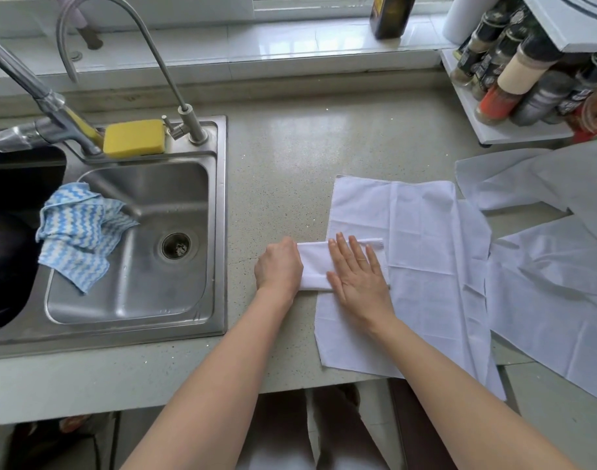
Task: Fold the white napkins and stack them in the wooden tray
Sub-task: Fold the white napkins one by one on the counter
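A small folded white napkin point(313, 266) lies on the counter, partly on top of a flat unfolded white napkin point(412, 259). My left hand point(279, 266) has its fingers curled over the folded napkin's left end and grips it. My right hand point(356, 269) presses flat on the napkin's right half, fingers straight and spread. More unfolded white napkins point(548, 252) lie overlapping to the right, some hanging over the counter's front edge. No wooden tray is in view.
A steel sink point(219, 232) sits left of the hands, with a blue-and-white cloth point(77, 232) inside, a yellow sponge point(134, 137) and faucets point(185, 123) at its back. A white rack of spice bottles point(521, 86) stands at the back right. A dark bottle point(390, 15) is on the sill.
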Motion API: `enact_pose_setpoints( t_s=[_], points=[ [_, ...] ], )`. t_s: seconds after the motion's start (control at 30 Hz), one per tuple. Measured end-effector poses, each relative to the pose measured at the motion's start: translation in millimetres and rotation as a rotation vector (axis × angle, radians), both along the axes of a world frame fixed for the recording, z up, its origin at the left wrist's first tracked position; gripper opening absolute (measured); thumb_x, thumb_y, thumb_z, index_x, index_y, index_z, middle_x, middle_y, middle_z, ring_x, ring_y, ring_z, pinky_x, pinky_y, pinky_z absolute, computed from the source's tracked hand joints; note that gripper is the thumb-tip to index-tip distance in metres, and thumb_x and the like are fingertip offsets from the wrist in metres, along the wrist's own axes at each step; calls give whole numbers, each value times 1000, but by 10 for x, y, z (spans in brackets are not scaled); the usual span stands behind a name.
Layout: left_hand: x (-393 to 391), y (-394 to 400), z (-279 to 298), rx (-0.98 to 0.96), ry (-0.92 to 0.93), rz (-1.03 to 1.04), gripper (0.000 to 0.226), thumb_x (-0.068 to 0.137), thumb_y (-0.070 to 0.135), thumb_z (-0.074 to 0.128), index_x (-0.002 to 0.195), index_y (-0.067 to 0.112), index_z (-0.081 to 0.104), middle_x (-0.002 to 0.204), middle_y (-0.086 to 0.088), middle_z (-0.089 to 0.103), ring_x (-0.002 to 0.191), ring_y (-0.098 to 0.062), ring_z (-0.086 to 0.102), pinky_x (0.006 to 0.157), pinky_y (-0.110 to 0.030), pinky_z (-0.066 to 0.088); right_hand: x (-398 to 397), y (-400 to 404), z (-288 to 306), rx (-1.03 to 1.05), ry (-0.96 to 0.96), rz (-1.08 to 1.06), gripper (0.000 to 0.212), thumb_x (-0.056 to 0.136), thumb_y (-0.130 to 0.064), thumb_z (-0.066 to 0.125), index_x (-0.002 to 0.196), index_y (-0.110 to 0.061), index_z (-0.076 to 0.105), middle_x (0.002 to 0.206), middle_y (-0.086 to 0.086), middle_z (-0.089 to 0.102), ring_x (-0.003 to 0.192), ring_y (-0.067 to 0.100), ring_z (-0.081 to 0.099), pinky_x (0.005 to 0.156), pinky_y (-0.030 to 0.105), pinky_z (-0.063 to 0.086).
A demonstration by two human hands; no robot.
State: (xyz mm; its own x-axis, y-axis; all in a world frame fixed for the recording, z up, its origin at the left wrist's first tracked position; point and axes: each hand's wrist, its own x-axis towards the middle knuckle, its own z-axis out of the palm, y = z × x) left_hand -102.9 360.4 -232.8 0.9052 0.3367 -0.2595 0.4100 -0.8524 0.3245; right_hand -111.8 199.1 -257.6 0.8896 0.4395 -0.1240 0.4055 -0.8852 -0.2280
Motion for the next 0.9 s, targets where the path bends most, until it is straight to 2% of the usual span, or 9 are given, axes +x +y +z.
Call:
enact_pose_setpoints(
  t_s=[0.17,0.27,0.33,0.4,0.57,0.67,0.77,0.83,0.9],
  points=[
    [-106,-3,91,55,-208,52,18,97,22,47,110,13,56,104,-8,61,92,-30,60,67,-36,42,-3,-7,-70,-76,21,-20,56,98,-43,11,148,-23,-7,155,-9,-11,143,13,-15,114,31,-20],
    [-190,-108,43,120,-483,-282,42,87,6,59,129,9,56,127,-13,58,119,-33,54,100,-45,43,-10,8,-63,-82,10,-27,57,97,-45,5,147,-24,-7,154,-9,-13,143,13,-16,114,30,-21],
    [-250,-169,-76,104,-280,-560,53,100,19,40,150,10,26,157,-9,25,146,-29,16,120,-47,9,-3,3,-68,-90,19,-27,54,101,-44,13,146,-26,-13,152,-11,-20,143,12,-19,112,29,-23],
    [-290,-124,-220,87,-72,-582,57,104,37,15,152,17,-7,160,1,-12,146,-19,-18,118,-39,-14,10,-20,-74,-77,38,-19,57,103,-42,19,145,-27,-17,151,-12,-24,143,11,-20,113,29,-23],
    [-327,103,-269,91,-23,-594,57,103,40,11,146,20,-21,152,6,-29,141,-12,-27,115,-30,-19,60,-233,-5,-78,58,-112,60,103,-35,23,148,-20,-15,151,-7,-24,146,11,-13,115,28,-14],
    [-314,207,-155,107,18,-574,55,105,33,16,151,19,-10,158,3,-17,147,-14,-11,118,-30,-7,103,-307,82,-96,81,-122,58,103,-26,23,152,-15,-7,159,0,-12,148,12,-6,116,28,-9],
    [-219,170,75,88,-45,-429,41,102,28,36,142,19,41,149,-1,35,134,-23,33,103,-36,36,218,-245,214,-152,32,-82,53,98,-5,25,150,-4,14,159,12,13,146,22,16,117,31,14],
    [-93,79,225,62,-44,-307,23,95,24,49,115,14,57,120,-5,53,110,-25,49,82,-35,44,346,-215,306,-174,-42,-25,43,91,3,30,133,-4,39,140,15,39,126,28,40,97,34,36],
    [61,9,314,19,80,-167,16,92,22,54,104,14,58,108,-6,59,101,-27,54,78,-34,42,488,-215,406,-213,-63,40,32,88,6,33,115,-8,46,120,12,46,108,29,46,81,34,39]
  ],
)
